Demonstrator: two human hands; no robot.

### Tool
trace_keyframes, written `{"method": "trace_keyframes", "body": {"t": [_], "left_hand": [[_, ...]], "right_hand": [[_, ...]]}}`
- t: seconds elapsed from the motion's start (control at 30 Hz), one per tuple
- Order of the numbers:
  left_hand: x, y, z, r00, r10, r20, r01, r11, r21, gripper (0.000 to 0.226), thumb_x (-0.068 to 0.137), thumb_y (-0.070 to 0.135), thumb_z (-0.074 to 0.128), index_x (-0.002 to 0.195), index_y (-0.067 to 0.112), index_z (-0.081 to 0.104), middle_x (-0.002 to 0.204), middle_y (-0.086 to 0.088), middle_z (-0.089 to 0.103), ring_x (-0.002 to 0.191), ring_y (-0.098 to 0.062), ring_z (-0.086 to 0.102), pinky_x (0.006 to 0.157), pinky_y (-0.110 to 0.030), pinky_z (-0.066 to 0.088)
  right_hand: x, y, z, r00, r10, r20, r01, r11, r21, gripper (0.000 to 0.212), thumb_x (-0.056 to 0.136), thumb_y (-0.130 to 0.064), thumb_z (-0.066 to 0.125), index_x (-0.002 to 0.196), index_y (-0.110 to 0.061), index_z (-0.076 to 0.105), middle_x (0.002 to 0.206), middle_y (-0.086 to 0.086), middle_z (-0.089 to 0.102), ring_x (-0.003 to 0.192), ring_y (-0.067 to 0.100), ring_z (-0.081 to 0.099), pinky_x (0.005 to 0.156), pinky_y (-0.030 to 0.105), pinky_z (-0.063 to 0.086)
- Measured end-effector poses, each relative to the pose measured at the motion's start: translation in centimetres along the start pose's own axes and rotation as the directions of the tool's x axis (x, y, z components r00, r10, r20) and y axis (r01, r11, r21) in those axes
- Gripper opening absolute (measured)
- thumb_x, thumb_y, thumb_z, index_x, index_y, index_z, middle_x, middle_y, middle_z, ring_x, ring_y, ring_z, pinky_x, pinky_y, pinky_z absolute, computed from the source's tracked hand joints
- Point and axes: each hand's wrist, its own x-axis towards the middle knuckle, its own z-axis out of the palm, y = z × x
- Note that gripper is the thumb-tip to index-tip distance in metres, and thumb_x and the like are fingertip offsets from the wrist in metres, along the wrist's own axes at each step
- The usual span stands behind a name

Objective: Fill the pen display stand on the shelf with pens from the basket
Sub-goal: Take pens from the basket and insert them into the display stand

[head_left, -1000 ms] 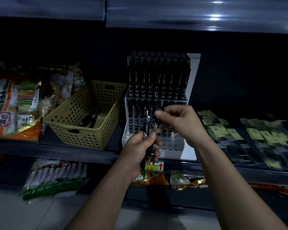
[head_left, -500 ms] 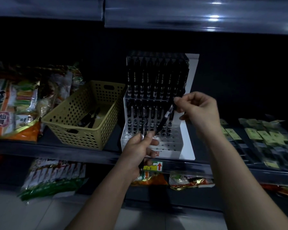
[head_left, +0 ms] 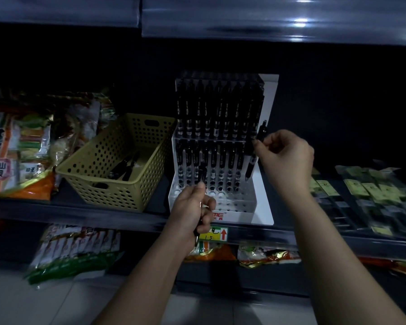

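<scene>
Far left, crinkly printed snack bags [head_left: 17, 148] lean on the dark metal shelf [head_left: 80, 215], out of play. Next along, the yellow perforated plastic basket [head_left: 108, 193] sits just beside the stand. A few loose black pens [head_left: 127, 168] lie on its floor, so there's stock left to move.

Now the left hand [head_left: 192, 212]: it's a fist curled round a clutch of black pens [head_left: 202, 175], held upright in front of the stand's lower tier. How many it holds, I can't tell in this gloom.

Behind it stands the white-and-clear plastic pen display stand [head_left: 266, 195]. The top tier looks packed, the tier below has rows of pens, and the front rows of holes are bare.

And here's the action at the stand's right edge. The right hand [head_left: 285, 156] pinches a single black plastic pen [head_left: 250, 167] at mid-barrel between thumb and fingertips, other fingers tucked. The pen is near upright, tip down, hanging just above the holes at the row's right end.

It's a light, stiff little thing with a smooth barrel, likely a bit slick. That mid-barrel pinch looks the right place to hold it, leaving the tip free to find its hole. My read: it needs lining up straight before it drops, or it nudges its neighbours.

Far right, flat packets with yellow-green labels [head_left: 361, 191] lie on the shelf.
</scene>
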Motion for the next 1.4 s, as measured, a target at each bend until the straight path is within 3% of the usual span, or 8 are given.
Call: {"method": "trace_keyframes", "body": {"t": [0.23,0.6,0.73,0.87,1.03,1.2,1.33,1.4], "left_hand": [[-0.1,0.0,-0.1,0.999,0.048,-0.021,-0.048,0.998,0.03,0.018,0.099,0.027,0.047,0.09,0.014,0.055,0.069,-0.001,0.051,0.045,-0.008,0.037,0.037,-0.019,0.027],[-0.2,0.2,-0.3,0.995,0.096,-0.019,-0.096,0.995,-0.004,0.016,0.098,0.02,0.05,0.09,0.009,0.058,0.064,0.001,0.051,0.044,-0.007,0.039,0.036,-0.019,0.029],[-0.3,0.2,-0.4,0.992,0.128,0.013,-0.128,0.992,-0.01,0.008,0.095,0.011,0.054,0.09,0.007,0.059,0.067,0.0,0.053,0.045,-0.007,0.042,0.037,-0.018,0.031],[-0.2,0.3,-0.5,0.986,0.165,0.015,-0.165,0.986,0.006,0.011,0.096,0.011,0.052,0.101,0.005,0.059,0.07,0.0,0.054,0.048,-0.007,0.042,0.039,-0.018,0.033],[-0.3,0.5,-0.7,0.971,0.239,0.018,-0.239,0.971,0.021,0.008,0.097,0.012,0.049,0.093,0.013,0.056,0.067,0.002,0.055,0.05,-0.007,0.043,0.043,-0.02,0.035],[-0.2,0.8,-1.7,0.945,0.327,-0.002,-0.325,0.939,0.111,0.009,0.097,0.011,0.049,0.096,0.012,0.057,0.068,0.0,0.055,0.051,-0.009,0.047,0.046,-0.023,0.04],[0.0,1.3,-2.1,0.931,0.362,-0.038,-0.352,0.922,0.16,0.01,0.096,0.01,0.052,0.094,0.018,0.058,0.074,-0.003,0.059,0.061,-0.012,0.056,0.058,-0.026,0.052],[0.2,1.6,-2.7,0.91,0.411,-0.06,-0.38,0.882,0.281,0.014,0.094,0.01,0.054,0.09,0.023,0.059,0.079,-0.001,0.063,0.071,-0.012,0.061,0.065,-0.022,0.051]], "right_hand": [[-0.5,1.1,0.8,0.995,-0.041,0.087,0.048,0.995,-0.089,0.018,0.082,-0.025,0.074,0.073,-0.013,0.064,0.064,-0.006,0.06,0.06,0.009,0.056,0.06,0.024,0.042],[-0.7,2.6,1.5,0.98,0.015,0.198,0.018,0.987,-0.161,0.021,0.08,-0.028,0.076,0.07,-0.013,0.065,0.063,-0.002,0.062,0.058,0.012,0.058,0.052,0.021,0.038],[-0.9,2.3,1.2,0.983,0.035,0.179,-0.004,0.985,-0.171,0.035,0.075,-0.04,0.078,0.071,-0.012,0.057,0.06,-0.002,0.058,0.054,0.012,0.053,0.051,0.026,0.037],[-1.4,-0.4,0.9,0.987,-0.045,0.155,0.048,0.999,-0.018,0.039,0.078,-0.05,0.07,0.066,-0.017,0.054,0.057,-0.006,0.054,0.052,0.009,0.05,0.05,0.026,0.04],[-2.8,-3.8,2.5,0.86,-0.054,0.508,-0.08,0.968,0.239,0.022,0.077,-0.037,0.076,0.067,-0.019,0.069,0.055,-0.01,0.059,0.051,-0.001,0.052,0.05,0.019,0.042],[-3.3,-4.5,3.8,0.858,-0.024,0.513,-0.122,0.961,0.248,0.015,0.076,-0.028,0.079,0.072,-0.014,0.075,0.067,-0.001,0.071,0.067,0.014,0.069,0.066,0.039,0.058],[-3.3,-5.5,4.2,0.889,-0.025,0.457,-0.08,0.975,0.208,0.013,0.078,-0.028,0.078,0.072,-0.016,0.074,0.065,-0.001,0.07,0.062,0.015,0.068,0.061,0.038,0.058],[-3.1,-5.9,4.3,0.909,-0.011,0.416,-0.086,0.973,0.214,0.013,0.079,-0.027,0.077,0.073,-0.016,0.073,0.065,0.001,0.07,0.062,0.019,0.067,0.06,0.039,0.057]]}}
